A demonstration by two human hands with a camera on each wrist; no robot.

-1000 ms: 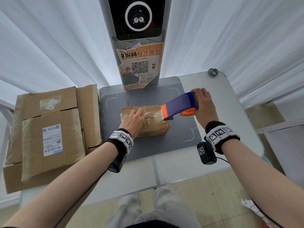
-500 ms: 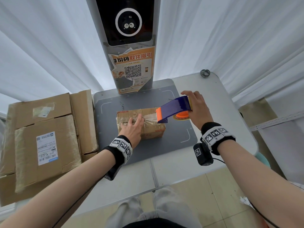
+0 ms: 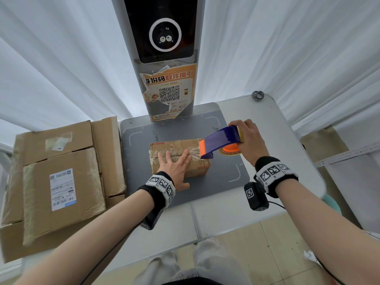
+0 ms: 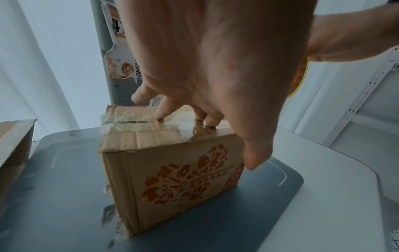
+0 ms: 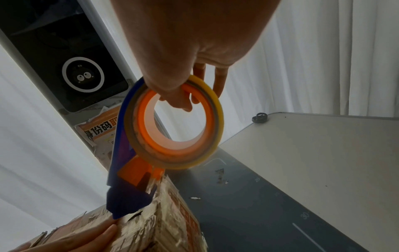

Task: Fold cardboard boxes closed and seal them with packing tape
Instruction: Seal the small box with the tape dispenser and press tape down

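Observation:
A small brown cardboard box with orange print stands on the grey scale platform, its top flaps down and covered in clear tape. My left hand lies flat on the box top with fingers spread and straight. My right hand grips a blue and orange tape dispenser by its roll. The dispenser's blade end touches the box's right top edge, near my left fingertips.
Several larger taped cardboard boxes are stacked at the left of the white table. A grey kiosk post with a screen and QR poster rises behind the platform. A small dark ring lies at the table's far right corner.
My left hand has flattened and slid left along the box top, fingers spread. The dispenser stays at the box's right end, tilted slightly more down onto its edge.

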